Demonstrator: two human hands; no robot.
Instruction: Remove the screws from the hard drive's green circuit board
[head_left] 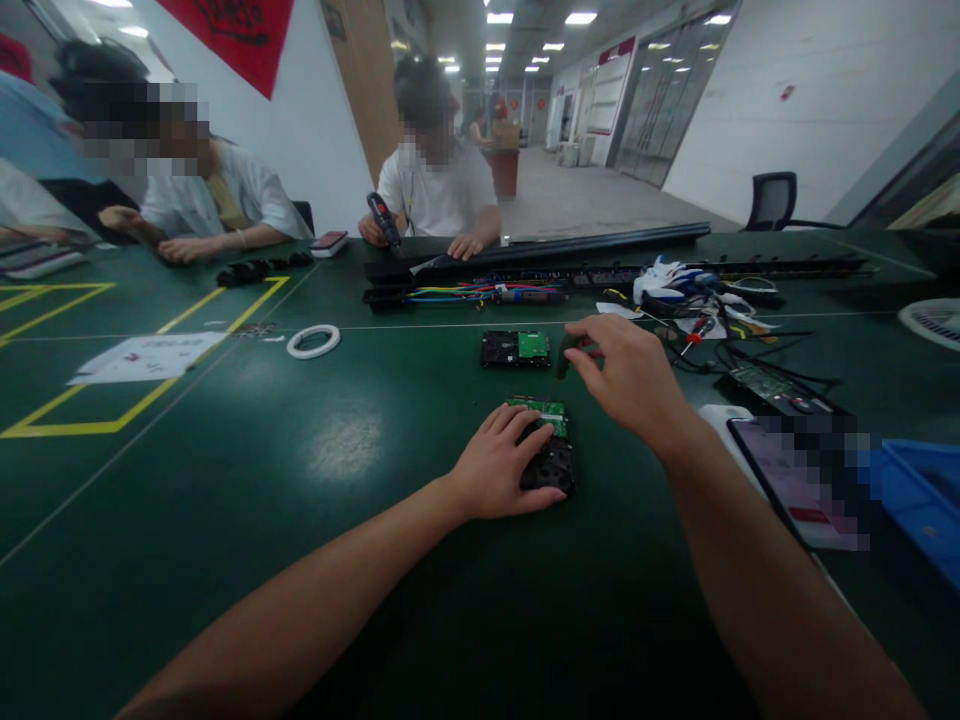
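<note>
Low centre of the frame, the left hand (499, 465), grip apart, presses the hard drive (555, 465) to the counter (300, 500); the right hand (630, 375), grip clamped on a screwdriver (564, 350), does best holding it plumb.

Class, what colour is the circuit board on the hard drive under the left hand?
Green: the circuit board on the hard drive shows best in the head view.

We've got a dark green surface (300, 480) with yellow lines (67, 425) marked across it. The drive (556, 462) nearest us is black with a bright green circuit board, same as the second drive (516, 349). The screwdriver (562, 352) in our right hand (630, 385) looks dark. Tape ring (313, 341) is white, wires (457, 293) are yellow, blue and red, bin (926, 500) is blue, banner (232, 35) is red.
</note>
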